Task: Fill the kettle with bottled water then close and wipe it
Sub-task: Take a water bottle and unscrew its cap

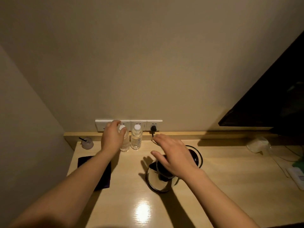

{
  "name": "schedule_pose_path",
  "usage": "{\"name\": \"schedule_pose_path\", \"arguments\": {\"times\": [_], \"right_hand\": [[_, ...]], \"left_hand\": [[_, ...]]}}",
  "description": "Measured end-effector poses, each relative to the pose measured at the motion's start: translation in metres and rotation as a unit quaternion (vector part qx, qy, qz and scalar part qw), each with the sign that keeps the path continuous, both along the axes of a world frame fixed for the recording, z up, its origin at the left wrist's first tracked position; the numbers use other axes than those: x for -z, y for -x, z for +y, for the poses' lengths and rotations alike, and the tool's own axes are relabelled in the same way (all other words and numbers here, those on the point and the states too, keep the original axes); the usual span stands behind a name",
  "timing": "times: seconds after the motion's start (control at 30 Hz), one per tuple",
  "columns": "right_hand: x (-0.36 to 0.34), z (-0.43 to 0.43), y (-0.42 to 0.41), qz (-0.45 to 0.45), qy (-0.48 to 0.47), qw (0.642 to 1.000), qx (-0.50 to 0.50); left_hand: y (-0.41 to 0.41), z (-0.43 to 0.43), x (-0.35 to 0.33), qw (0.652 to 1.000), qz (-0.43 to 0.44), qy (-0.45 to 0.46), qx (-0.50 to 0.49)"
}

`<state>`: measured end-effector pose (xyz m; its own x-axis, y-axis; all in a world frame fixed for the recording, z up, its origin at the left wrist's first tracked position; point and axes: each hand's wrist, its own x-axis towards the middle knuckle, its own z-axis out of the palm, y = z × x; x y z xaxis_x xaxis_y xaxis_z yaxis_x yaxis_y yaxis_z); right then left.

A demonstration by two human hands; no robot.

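Observation:
Two clear water bottles with white caps stand upright by the wall sockets. My left hand (113, 137) curls around the left bottle (124, 142), fingers at its neck below the cap. The right bottle (136, 139) stands free beside it. A shiny steel kettle (158, 180) sits on the wooden desk (222, 175), its dark lid (196, 157) tipped open toward the back. My right hand (174, 153) hovers over the kettle's top with fingers spread, holding nothing. A dark folded cloth (105, 176) lies on the desk under my left forearm.
A black plug (153, 128) sits in the right socket, its cord running down behind my right hand. A small frosted jar with a black stick (87, 143) stands at the desk's left rear. Crumpled plastic (258, 144) and a white remote (296, 176) lie at the right; a dark screen (271, 102) hangs above.

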<state>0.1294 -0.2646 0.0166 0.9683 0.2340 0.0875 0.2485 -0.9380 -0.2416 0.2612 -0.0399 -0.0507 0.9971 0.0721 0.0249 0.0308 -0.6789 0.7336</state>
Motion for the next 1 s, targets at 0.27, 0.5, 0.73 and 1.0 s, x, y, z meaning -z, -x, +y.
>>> {"name": "schedule_pose_path", "arguments": {"times": [0.27, 0.5, 0.73, 1.0], "right_hand": [[0.032, 0.056, -0.038, 0.039, 0.041, 0.995, -0.078], [0.043, 0.078, -0.061, 0.119, -0.114, 0.985, 0.049], [0.06, 0.092, -0.073, 0.201, -0.298, 0.932, 0.055], [0.065, 0.101, -0.05, 0.214, -0.363, 0.907, 0.013]], "left_hand": [[-0.048, 0.005, -0.003, 0.936, 0.079, -0.27, 0.211], [-0.029, 0.02, -0.024, 0.898, 0.028, -0.305, 0.316], [0.003, 0.045, -0.073, 0.862, -0.033, -0.264, 0.432], [0.037, 0.06, -0.086, 0.858, -0.048, -0.196, 0.471]]}}
